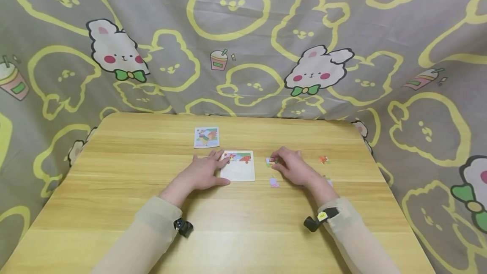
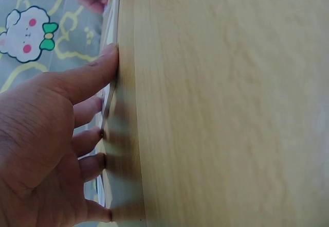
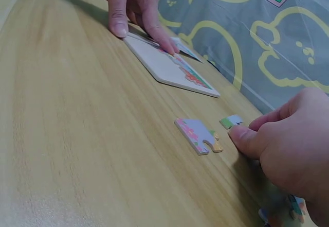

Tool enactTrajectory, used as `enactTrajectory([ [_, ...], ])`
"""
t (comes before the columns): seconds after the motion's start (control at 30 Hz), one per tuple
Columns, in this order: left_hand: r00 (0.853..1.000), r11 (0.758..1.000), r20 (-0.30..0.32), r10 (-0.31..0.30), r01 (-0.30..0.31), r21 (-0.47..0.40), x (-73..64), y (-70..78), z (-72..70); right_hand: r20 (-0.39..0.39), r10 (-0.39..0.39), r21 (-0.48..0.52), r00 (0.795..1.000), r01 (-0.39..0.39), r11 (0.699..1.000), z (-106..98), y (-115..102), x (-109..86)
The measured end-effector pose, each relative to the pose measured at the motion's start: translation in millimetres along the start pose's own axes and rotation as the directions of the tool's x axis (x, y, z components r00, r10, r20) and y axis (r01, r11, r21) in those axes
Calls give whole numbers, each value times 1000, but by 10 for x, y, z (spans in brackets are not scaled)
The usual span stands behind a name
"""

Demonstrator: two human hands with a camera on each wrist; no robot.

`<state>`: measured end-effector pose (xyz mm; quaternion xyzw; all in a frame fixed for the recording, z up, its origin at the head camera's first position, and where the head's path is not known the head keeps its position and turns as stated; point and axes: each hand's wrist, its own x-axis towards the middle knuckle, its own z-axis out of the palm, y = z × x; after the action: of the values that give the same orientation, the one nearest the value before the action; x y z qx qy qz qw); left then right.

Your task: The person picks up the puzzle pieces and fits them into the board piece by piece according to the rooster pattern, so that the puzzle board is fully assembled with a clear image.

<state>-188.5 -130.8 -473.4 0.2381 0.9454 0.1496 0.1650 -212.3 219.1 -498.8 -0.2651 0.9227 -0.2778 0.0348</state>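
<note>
A white puzzle tray [image 1: 239,173] lies on the table with a strip of colourful pieces [image 1: 243,157] along its far side; its nearer part is bare white. My left hand [image 1: 205,172] rests at the tray's left side, fingers spread, thumb at the near corner and index finger reaching over the pieces. To the right of the tray, my right hand [image 1: 293,167] pinches a small green and white puzzle piece [image 3: 231,121] between thumb and index finger, low at the tabletop. The fingers hide much of that piece. Nearer me lies a lilac puzzle piece [image 3: 193,133] with pink flowers.
Behind the tray, to the left, is a square picture card [image 1: 206,137] showing a rooster. An orange piece [image 1: 324,159] and another lilac piece [image 1: 329,182] lie beyond the right hand. A patterned curtain [image 1: 243,45] hangs behind the wooden table [image 1: 243,231].
</note>
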Motion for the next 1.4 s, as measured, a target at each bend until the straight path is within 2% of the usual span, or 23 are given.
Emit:
enactTrajectory([
  [0.2,1000,1000,9,-3,3,0,-11,1,-4,-1,-58,-54,998,58,997,27,16,7],
  [0.47,1000,1000,-2,1,-1,0,-17,18,2,-63,-111,-80,992,106,991,44,51,-36],
  [0.7,1000,1000,-1,-8,8,-10,-27,30,-4,-52,-163,-168,985,152,974,34,8,-54],
  [1.17,1000,1000,-4,-5,5,-19,-31,24,-5,-8,-130,-153,992,127,980,-3,-29,-46],
  [1.4,1000,1000,-11,-3,3,-10,-47,26,-11,-10,-118,-107,993,117,987,-1,-46,-45],
])
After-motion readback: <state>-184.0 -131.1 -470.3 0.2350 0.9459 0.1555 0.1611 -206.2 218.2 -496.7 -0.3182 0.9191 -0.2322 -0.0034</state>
